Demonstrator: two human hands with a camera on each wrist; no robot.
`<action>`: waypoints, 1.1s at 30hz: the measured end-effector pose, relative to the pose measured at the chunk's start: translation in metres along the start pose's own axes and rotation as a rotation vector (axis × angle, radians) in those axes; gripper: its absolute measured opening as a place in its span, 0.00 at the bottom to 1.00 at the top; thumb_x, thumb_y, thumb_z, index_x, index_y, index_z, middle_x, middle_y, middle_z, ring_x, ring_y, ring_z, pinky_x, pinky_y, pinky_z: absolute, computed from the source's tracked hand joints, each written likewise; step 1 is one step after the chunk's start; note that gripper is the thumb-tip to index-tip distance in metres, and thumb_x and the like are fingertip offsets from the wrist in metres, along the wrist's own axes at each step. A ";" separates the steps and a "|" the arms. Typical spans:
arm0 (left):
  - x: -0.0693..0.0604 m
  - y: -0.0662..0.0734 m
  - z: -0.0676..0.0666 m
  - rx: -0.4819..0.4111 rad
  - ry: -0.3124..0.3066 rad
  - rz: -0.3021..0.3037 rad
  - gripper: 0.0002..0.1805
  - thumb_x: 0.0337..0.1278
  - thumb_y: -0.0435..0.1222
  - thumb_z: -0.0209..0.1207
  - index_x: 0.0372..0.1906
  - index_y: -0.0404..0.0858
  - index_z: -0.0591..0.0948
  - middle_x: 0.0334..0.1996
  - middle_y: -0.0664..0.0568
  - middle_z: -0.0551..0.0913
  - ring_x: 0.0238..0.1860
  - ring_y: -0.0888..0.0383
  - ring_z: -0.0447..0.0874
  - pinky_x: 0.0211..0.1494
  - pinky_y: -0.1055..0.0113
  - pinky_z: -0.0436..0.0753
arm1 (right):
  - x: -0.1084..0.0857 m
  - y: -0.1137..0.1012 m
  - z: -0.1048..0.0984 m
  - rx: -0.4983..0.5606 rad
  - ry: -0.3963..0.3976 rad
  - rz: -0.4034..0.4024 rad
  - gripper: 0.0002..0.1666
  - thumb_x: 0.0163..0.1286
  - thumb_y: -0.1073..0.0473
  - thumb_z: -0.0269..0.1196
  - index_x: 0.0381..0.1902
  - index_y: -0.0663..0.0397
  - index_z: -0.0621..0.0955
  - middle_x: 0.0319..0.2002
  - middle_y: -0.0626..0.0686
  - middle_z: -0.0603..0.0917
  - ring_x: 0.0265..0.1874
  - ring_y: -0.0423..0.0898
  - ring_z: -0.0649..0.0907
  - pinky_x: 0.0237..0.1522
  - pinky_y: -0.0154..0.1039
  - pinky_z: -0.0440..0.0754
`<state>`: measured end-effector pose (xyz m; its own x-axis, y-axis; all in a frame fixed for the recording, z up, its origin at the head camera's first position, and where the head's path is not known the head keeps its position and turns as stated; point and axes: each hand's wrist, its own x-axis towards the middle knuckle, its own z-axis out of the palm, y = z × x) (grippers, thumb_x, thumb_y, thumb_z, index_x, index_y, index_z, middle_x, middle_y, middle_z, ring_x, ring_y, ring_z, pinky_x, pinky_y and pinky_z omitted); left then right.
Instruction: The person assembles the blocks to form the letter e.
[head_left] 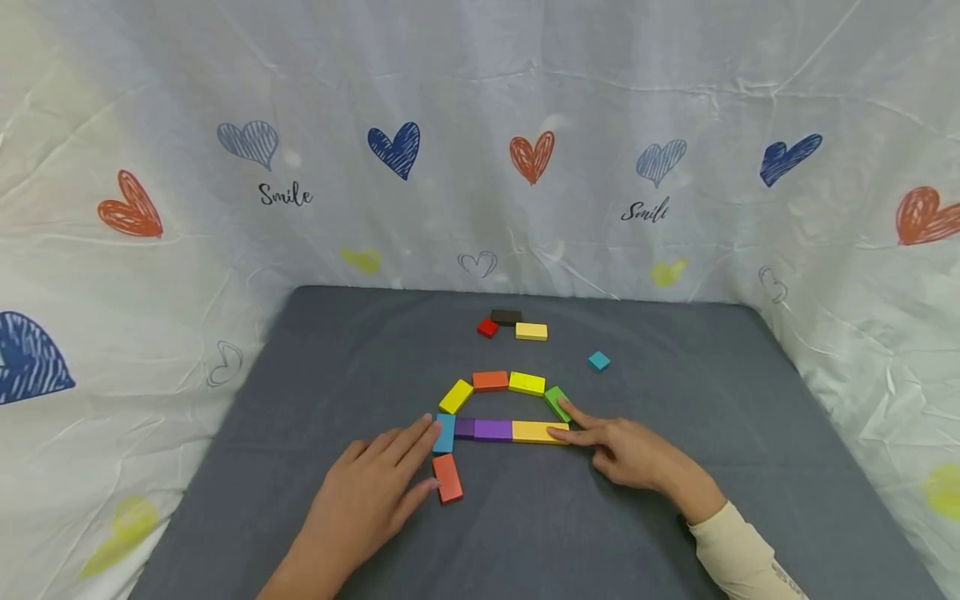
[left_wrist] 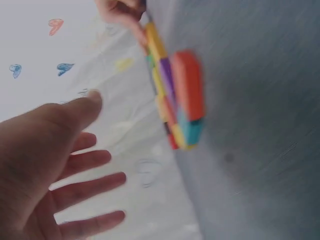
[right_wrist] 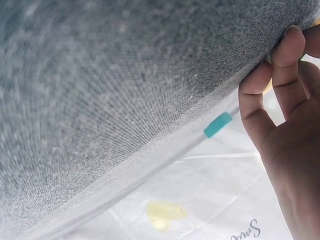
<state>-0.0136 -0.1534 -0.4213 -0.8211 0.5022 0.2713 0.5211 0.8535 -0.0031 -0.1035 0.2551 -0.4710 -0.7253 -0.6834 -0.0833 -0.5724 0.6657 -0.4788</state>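
"How is the left hand [head_left: 375, 483] held?"

"It is held wide, fingers straight, beside the blue block [head_left: 444, 435] and the coral block [head_left: 448, 479]; whether either is touched cannot be told."

"And the right hand [head_left: 628, 452]?"

"Two fingers are stretched out: the green block [head_left: 556, 403] is touched by one, the amber block [head_left: 530, 432] by another."

"Where are these placed?"

"On the counter [head_left: 540, 533]; the green block is set at the right end of the arch [head_left: 491, 382], the amber block against the purple block [head_left: 492, 430]."
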 end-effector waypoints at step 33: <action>0.267 -0.036 0.075 -0.096 -0.191 0.206 0.25 0.77 0.43 0.61 0.73 0.45 0.78 0.67 0.52 0.81 0.57 0.53 0.86 0.59 0.55 0.85 | 0.000 -0.001 0.001 -0.017 0.031 -0.002 0.48 0.67 0.77 0.57 0.77 0.28 0.74 0.84 0.47 0.60 0.13 0.34 0.53 0.20 0.29 0.58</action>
<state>-0.2689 -0.0395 -0.4208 -0.7198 0.6886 0.0883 0.6937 0.7182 0.0543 -0.1029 0.2541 -0.4718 -0.7355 -0.6752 -0.0556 -0.5798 0.6697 -0.4640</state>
